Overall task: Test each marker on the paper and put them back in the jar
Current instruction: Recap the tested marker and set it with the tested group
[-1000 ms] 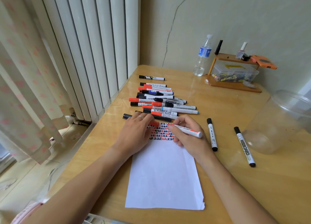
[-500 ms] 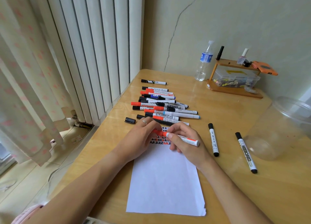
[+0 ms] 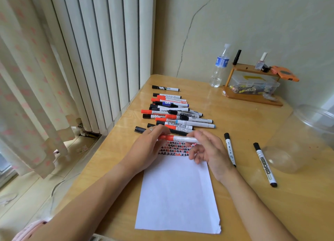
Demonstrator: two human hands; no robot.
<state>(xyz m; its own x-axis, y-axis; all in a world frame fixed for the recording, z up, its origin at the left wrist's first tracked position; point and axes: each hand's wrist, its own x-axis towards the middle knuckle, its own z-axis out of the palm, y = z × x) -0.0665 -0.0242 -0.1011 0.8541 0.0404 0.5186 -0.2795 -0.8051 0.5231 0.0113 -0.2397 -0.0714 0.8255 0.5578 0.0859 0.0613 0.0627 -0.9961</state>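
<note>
Both hands hold one red marker [image 3: 178, 139] level above the top of the paper [image 3: 178, 192]: left hand [image 3: 150, 146] pinches its cap, right hand [image 3: 207, 150] grips its barrel.

If the cap is not pressed fully home, ink may dry or stain the jar [image 3: 303, 139] at the right edge of the tabletop [image 3: 253, 114].

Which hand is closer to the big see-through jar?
The right hand. It holds the red marker over the paper, with two black markers between it and the jar. The left hand is farther left.
</note>
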